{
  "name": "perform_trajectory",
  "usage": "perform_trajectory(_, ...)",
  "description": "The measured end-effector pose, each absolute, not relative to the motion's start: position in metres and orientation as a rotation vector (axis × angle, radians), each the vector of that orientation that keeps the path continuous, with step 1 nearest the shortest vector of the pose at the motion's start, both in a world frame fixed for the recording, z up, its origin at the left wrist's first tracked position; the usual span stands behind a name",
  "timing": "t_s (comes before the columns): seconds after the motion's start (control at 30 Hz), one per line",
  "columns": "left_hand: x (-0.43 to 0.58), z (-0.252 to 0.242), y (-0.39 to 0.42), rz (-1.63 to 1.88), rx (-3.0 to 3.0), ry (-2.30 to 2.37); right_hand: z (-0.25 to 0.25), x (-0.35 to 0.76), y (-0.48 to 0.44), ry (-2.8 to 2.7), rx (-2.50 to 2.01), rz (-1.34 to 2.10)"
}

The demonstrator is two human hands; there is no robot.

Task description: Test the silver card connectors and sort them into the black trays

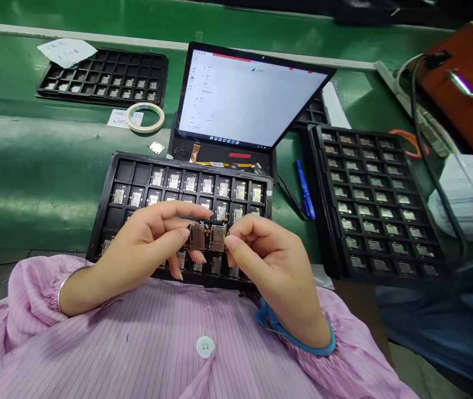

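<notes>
Small boards, two, above the black tray, one pinched in my left hand, one in my right hand, one paper slip partly reading "W2015", one tape roll

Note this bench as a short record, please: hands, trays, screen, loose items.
Left hand: holding the edge of a small metal-faced part
Right hand: pinching the edge of a similar part
Parts joined: cannot tell
Tray beneath hands: many small boards
Tray at right: similar boards in rows
Far-left tray: some boards, paper note over a corner
Screen: lit, mostly white
Loose items: tape roll, blue pen
</notes>
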State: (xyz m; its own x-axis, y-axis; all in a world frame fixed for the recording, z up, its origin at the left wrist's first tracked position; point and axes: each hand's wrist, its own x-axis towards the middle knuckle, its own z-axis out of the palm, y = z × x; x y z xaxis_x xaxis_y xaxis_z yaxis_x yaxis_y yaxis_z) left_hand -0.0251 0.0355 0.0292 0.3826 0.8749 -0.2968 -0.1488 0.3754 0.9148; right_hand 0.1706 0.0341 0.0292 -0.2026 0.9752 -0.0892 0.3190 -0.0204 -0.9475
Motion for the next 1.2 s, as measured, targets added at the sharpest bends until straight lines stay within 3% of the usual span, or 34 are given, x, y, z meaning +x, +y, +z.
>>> perform_trajectory(1.2, -0.0268, 0.0244, 0.0346, 0.786, 0.922, 0.934, 0.0269, 0.1665, 0.0332, -1.590, -1.387, 1.262)
